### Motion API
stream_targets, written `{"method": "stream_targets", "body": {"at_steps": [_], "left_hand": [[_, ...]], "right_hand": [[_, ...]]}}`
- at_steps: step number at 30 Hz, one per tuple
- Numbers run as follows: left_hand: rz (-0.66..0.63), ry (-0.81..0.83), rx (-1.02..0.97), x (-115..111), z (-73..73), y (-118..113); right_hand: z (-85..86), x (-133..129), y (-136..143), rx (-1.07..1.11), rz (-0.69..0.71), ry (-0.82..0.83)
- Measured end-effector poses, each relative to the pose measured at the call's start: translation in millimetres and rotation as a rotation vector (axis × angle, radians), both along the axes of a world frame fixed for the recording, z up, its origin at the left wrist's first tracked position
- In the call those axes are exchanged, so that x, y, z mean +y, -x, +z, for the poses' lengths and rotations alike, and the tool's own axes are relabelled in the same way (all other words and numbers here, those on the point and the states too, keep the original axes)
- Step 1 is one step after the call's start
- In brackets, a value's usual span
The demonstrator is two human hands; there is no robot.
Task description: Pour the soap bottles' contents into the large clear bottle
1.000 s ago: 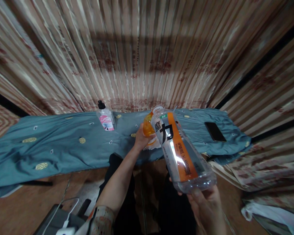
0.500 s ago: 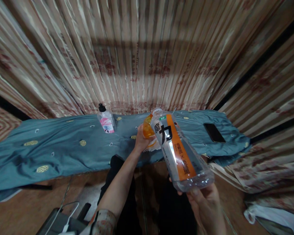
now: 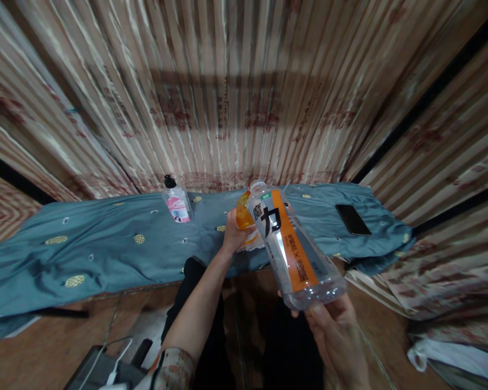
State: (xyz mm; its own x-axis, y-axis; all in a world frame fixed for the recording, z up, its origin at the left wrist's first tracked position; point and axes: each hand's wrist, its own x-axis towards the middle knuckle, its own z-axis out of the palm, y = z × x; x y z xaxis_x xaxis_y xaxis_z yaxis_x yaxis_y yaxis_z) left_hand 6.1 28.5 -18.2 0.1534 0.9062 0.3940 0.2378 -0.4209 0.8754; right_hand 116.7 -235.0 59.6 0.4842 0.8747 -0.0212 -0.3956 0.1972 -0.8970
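Observation:
My right hand point(image 3: 333, 325) grips the base of a clear plastic bottle point(image 3: 295, 249) with an orange label and black characters. The bottle is tilted, its uncapped mouth up and to the left. My left hand point(image 3: 235, 234) is wrapped round an orange translucent container point(image 3: 244, 211), just left of the bottle's neck. The bottle hides part of this container. Beneath it a white, scalloped-edged thing point(image 3: 252, 242) shows on the blue cloth.
A pump bottle point(image 3: 178, 205) with a pink label stands on the blue cloth-covered surface point(image 3: 117, 227) at left. A black phone point(image 3: 353, 219) lies at right. Striped curtains hang behind. A dark box with a white cable point(image 3: 114, 374) is at lower left.
The clear bottle and my right hand have moved slightly left and up. My left hand stays on the orange container. The view has shifted a little.

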Motion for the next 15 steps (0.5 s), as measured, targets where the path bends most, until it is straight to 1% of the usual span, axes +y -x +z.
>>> {"method": "stream_targets", "body": {"at_steps": [5,7,15], "left_hand": [[-0.007,0.030,-0.040,0.2,2.1,0.1],[-0.012,0.044,-0.047,1.0,1.6,-0.1],[-0.020,0.094,-0.109,3.9,-0.8,-0.4]], "right_hand": [[11.5,5.6,9.4,0.012,-0.068,-0.018],[13.6,7.0,10.9,0.015,-0.065,-0.028],[10.0,10.2,13.0,0.011,-0.044,-0.053]]}}
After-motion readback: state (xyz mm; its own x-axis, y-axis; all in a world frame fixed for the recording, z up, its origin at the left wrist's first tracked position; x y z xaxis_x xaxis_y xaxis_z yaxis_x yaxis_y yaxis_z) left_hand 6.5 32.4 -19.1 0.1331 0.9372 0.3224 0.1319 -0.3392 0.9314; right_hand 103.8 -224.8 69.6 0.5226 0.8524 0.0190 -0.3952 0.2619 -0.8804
